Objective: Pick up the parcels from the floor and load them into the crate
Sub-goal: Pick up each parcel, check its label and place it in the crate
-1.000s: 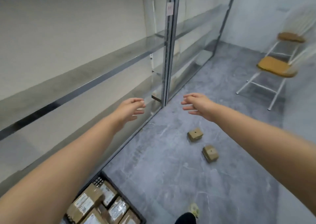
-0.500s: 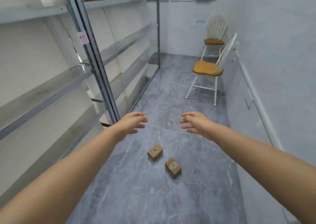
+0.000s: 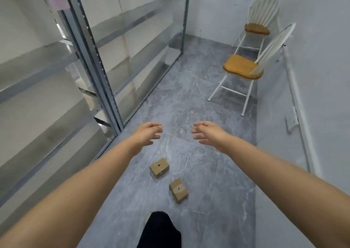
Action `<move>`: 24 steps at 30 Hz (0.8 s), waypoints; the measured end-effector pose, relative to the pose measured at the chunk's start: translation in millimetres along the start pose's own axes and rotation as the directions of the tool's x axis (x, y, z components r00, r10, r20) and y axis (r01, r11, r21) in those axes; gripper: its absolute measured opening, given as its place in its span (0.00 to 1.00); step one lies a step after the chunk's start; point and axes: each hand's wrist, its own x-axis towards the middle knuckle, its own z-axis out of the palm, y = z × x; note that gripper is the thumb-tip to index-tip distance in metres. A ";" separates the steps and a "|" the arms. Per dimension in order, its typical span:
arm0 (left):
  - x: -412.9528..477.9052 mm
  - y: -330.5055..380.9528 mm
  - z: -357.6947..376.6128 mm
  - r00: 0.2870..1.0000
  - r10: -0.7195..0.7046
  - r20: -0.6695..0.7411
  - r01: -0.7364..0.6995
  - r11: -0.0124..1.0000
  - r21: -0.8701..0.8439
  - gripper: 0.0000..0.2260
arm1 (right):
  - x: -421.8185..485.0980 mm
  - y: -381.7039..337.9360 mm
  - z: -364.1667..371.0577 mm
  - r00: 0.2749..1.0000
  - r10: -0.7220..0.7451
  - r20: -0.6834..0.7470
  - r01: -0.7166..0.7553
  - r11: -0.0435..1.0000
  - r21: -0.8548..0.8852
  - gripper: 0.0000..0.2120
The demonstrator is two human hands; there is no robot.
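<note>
Parcels (image 3: 159,167) lie on floor (image 3: 208,172) near shelving (image 3: 91,45); left hand (image 3: 146,134), right hand (image 3: 207,133) fingers (image 3: 198,137) spread, empty.

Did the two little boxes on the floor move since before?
No. The near parcel and the far parcel lie as before, just right of the foot of the shelf post. Only the view shifted.

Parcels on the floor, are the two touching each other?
Apart. The head view shows a strip of grey floor between the farther parcel and the nearer parcel.
</note>
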 end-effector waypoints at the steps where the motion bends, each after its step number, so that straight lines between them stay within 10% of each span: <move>1: 23.3 0.1 -3.3 1.000 -0.020 -0.001 0.020 1.000 -0.021 0.14 | 21.9 -4.6 3.1 1.000 0.018 0.005 -0.018 1.000 0.003 0.16; 11: 214.6 -63.2 -28.3 0.927 -0.331 -0.178 0.271 0.916 -0.295 0.07 | 240.0 11.3 31.8 0.969 0.216 0.117 -0.195 0.967 -0.166 0.16; 24: 410.3 -347.9 74.4 0.756 -0.591 -0.282 0.461 0.786 -0.412 0.12 | 510.5 279.9 91.8 0.900 0.366 0.236 -0.220 0.849 -0.480 0.15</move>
